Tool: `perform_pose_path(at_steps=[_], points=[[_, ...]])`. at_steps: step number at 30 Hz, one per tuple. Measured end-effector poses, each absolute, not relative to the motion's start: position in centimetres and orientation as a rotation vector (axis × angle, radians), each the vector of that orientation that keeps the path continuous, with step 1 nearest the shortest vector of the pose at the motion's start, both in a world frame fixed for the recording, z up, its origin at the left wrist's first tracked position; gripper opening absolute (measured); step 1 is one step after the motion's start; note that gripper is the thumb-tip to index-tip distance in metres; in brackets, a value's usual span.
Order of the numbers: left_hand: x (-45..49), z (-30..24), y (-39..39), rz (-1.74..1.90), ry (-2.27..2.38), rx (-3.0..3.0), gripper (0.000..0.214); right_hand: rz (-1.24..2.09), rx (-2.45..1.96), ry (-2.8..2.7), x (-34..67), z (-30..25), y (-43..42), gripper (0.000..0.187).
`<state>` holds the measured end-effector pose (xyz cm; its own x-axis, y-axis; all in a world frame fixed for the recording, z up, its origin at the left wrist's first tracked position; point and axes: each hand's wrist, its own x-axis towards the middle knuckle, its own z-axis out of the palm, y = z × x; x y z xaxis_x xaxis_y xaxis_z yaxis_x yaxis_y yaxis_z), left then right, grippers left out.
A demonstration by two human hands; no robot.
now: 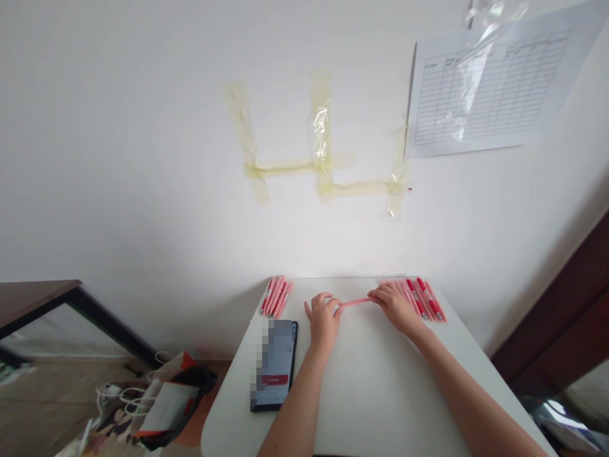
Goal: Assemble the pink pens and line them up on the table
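A slim pink pen (356,302) lies crosswise between my hands, near the back of the white table (375,387). Its left end is pinched in the fingertips of my left hand (324,317). At the other end, the fingers of my right hand (392,306) close on it. Just beyond my right hand, a row of pink and red pens (423,299) lies side by side, partly covered by that hand. A smaller bunch of pink and red pens (276,297) rests at the table's back left corner.
A phone (278,362) with a lit screen lies left of my left forearm. The white wall (190,190) rises behind the table, with yellowed tape (285,168) and a printed sheet (490,89) on it. Bags and white cables (137,400) are on the floor at left.
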<state>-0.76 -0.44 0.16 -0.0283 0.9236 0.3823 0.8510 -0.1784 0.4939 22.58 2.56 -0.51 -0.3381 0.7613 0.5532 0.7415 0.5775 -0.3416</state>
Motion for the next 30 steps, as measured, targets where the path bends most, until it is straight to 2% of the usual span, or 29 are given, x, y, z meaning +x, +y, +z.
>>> perform_pose_path(at_steps=[13,20,26,30], points=[[-0.93,0.01,-0.43,0.966,1.921,2.191,0.01,0.095,-1.168,-2.14,22.63,-0.4,2.47,0.03],[-1.14,-0.12,-0.45,0.898,1.966,2.333,0.02,0.118,-1.181,-2.136,22.65,-0.45,2.47,0.029],[-1.16,-0.21,-0.5,0.875,1.98,2.385,0.032,0.005,-1.263,-2.113,22.52,-0.48,2.5,0.023],[-1.08,-0.43,-0.36,0.835,2.011,2.35,0.031,-0.068,-1.304,-2.08,22.38,-0.21,2.4,0.023]])
